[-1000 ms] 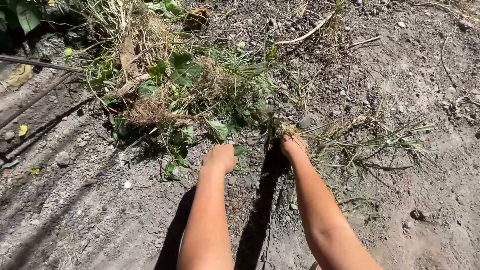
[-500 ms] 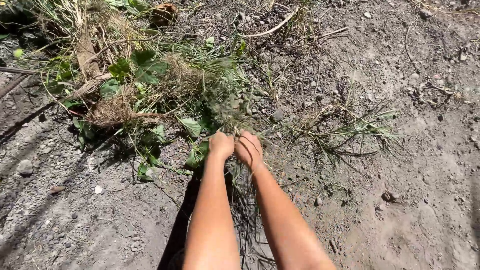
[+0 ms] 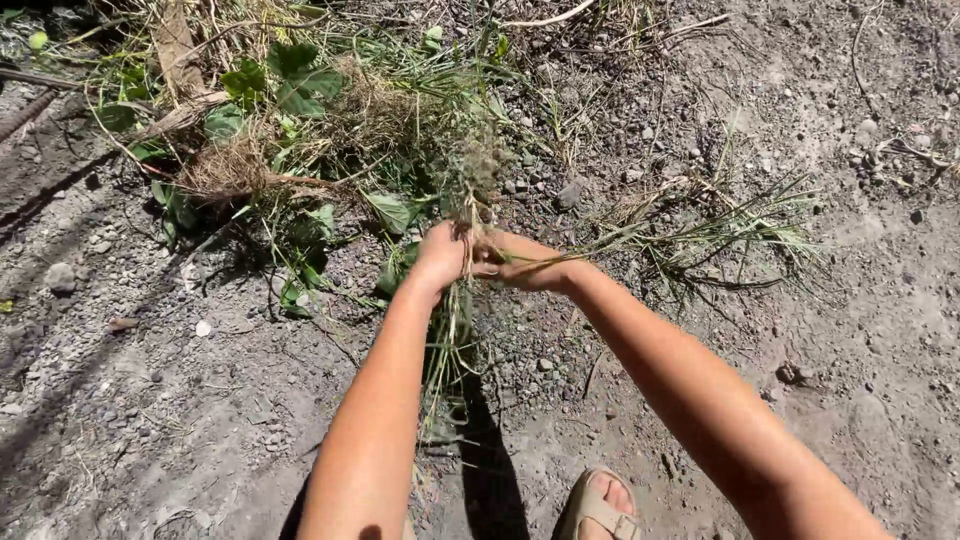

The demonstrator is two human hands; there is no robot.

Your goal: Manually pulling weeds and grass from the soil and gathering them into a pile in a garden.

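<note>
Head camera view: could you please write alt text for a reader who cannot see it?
Both hands, left hand and right hand, grip a tuft of grass above gravelly soil. A pile of pulled weeds lies beyond; a sandalled foot shows below.

Single head-worn view, looking steeply down and forward over both forearms. Close range: gravel ground (image 3: 780,300) fills frame, weed pile (image 3: 330,130) beyond the grips, sandalled foot (image 3: 600,505) below.

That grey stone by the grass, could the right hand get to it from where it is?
Probably yes. The grey stone lies on bare ground just beyond the right hand, with only thin grass blades between. But both the right hand and the left hand are closed on a grass tuft, so the right would have to let go first.
</note>
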